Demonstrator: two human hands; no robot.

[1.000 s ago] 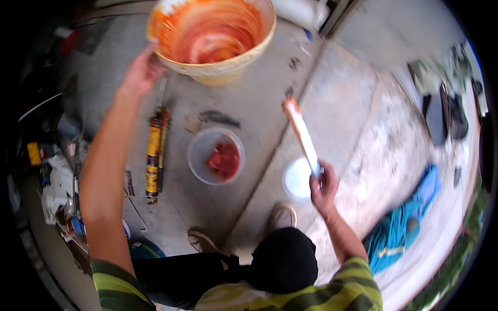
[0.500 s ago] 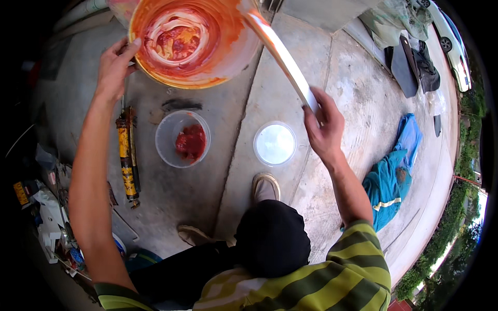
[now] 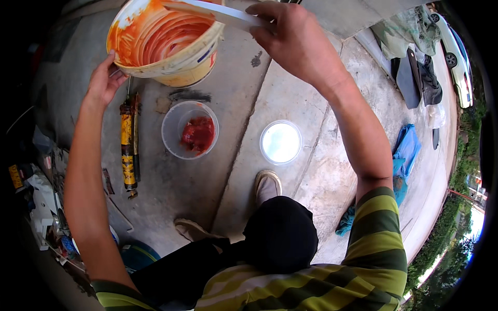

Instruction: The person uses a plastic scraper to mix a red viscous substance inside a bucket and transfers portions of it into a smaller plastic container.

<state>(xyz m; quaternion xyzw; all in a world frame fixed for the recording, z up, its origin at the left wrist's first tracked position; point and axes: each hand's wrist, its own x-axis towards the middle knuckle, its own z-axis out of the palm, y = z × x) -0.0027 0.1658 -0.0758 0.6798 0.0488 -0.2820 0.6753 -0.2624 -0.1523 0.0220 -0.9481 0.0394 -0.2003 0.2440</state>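
Note:
My left hand (image 3: 106,80) grips the rim of a tilted yellowish bucket (image 3: 189,70), its inner wall smeared with orange-red grease (image 3: 166,44). A flat white stick (image 3: 231,16) is held in my right hand (image 3: 298,44); its far end reaches over the bucket's mouth, and its tip is hard to make out. Below the bucket, a clear plastic tub (image 3: 172,137) stands on the floor with a lump of dark red grease (image 3: 198,135) in it. To its right lies a round translucent lid (image 3: 280,142).
A dirty yellow grease gun (image 3: 127,147) lies left of the tub. Tools and clutter (image 3: 44,202) line the left side. Blue and teal cloth (image 3: 406,145) lies at the right, with dark sheets and plastic (image 3: 407,83) behind it. My shoe (image 3: 268,186) is near the lid.
The bucket has tipped so its outer side shows, and it sits slightly left. My right hand has moved up and left, bringing the stick flatter across the bucket's mouth.

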